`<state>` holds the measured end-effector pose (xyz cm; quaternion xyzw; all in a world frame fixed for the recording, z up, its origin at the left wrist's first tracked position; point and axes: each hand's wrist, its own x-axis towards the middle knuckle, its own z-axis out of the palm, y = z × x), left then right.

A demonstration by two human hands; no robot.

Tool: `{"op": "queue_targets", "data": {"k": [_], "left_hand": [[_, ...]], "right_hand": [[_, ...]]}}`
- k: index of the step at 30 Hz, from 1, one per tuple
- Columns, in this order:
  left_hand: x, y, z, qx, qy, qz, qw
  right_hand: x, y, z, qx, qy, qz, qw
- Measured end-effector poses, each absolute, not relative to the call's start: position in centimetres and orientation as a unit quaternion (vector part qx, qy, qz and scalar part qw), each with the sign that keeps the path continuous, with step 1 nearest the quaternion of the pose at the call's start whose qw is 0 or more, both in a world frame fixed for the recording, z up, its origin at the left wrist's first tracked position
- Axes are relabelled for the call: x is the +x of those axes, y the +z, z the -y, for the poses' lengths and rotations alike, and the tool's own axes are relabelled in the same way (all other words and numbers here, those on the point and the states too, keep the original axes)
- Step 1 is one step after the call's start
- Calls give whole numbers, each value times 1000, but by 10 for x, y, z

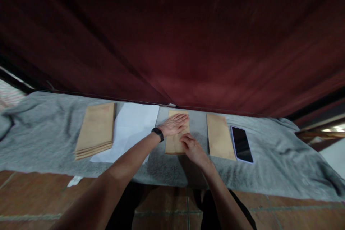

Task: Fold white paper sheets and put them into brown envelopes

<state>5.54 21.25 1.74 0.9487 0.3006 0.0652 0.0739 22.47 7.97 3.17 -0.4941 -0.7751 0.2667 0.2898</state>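
In the head view, a brown paper envelope point(172, 145) lies on the grey cloth in front of me. My left hand point(174, 125) rests flat across its upper part, fingers stretched out, with a black band on the wrist. Lower down, the curled fingers of my right hand point(192, 148) touch the envelope near its right edge. Whether they pinch anything is hidden. Left of my hands are white paper sheets point(134, 125), partly under my left forearm. To the right lies another brown envelope point(219, 136).
A stack of several brown envelopes point(95, 127) lies at the left. At the right is a phone point(242, 144) with a dark screen and a lilac edge. Grey cloth point(277, 158) covers the surface, and a dark red panel point(172, 61) rises behind it. Below is a tiled floor point(35, 196).
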Motion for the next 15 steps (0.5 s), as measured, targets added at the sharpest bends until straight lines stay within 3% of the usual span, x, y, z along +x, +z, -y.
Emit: {"op": "queue_targets", "data": {"k": [8, 15], "left_hand": [[54, 21, -179, 957, 47, -277, 72], [52, 14, -158, 960, 58, -263, 80]], "right_hand": [[238, 29, -89, -463, 360, 747, 314], [256, 36, -94, -477, 457, 705, 255]]}}
